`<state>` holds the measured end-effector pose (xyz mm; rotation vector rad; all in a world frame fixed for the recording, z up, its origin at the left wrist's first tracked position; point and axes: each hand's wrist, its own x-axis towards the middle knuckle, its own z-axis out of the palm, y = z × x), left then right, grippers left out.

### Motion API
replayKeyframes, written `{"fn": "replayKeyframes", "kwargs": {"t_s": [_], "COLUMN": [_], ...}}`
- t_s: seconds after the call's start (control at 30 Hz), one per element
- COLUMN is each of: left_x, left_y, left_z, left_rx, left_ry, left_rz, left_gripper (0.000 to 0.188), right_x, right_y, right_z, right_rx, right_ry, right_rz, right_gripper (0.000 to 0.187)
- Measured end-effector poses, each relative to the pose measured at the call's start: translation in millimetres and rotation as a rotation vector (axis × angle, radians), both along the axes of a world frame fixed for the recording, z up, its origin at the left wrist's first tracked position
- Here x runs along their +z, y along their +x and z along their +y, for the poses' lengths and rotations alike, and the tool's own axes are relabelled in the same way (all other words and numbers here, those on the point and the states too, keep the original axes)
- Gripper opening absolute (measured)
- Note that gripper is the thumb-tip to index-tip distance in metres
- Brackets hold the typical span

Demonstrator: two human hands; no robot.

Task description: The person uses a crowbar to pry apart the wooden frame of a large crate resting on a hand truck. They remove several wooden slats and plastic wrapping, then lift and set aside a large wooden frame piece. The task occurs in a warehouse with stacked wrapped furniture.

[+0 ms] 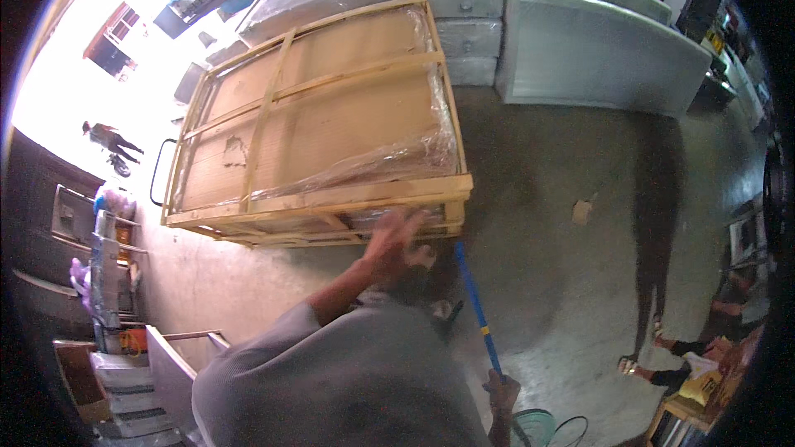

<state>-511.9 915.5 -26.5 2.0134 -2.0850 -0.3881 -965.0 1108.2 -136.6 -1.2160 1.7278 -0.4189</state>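
Note:
A large wooden crate (352,196) with pale slats surrounds a brown cardboard panel (348,128) wrapped in clear film. My left hand (396,240) is at the crate's near side, close to its right corner. It is blurred, with the thumb apart from the fingers and nothing visible in it. My right hand (502,393) is closed round the lower end of a blue strap (472,285). The strap runs taut up to the crate's near right corner and carries a small yellow mark. Where its upper end goes is hidden under the crate.
Film-wrapped panels and boxes (588,54) stand behind the crate. A green coil (537,426) lies by my right hand. A seated person's legs (662,364) show at right, beside a wooden stand (687,410). Panels and a cardboard box (81,377) are at left.

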Motion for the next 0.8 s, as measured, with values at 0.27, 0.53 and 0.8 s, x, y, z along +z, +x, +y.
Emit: {"fn": "replayKeyframes", "kwargs": {"t_s": [0.27,0.53,0.8], "left_x": [-29.7,-6.6,183.7], "left_y": [94.3,128.8,131.4], "left_z": [-41.5,-76.9,-71.6], "left_rx": [0.105,0.134,0.231], "left_ry": [-0.141,-0.003,0.044], "left_rz": [-0.231,-0.08,-0.062], "left_gripper": [0.092,0.032,0.031], "right_x": [-12.8,16.5,-22.8], "right_y": [1.0,-2.7,-86.9], "right_z": [-119.4,-232.6,-350.6], "right_rx": [-0.147,-0.148,0.274], "right_ry": [-0.097,0.03,-0.017], "right_rz": [-0.12,0.037,0.771], "right_gripper": [0.041,0.051,0.075]}}
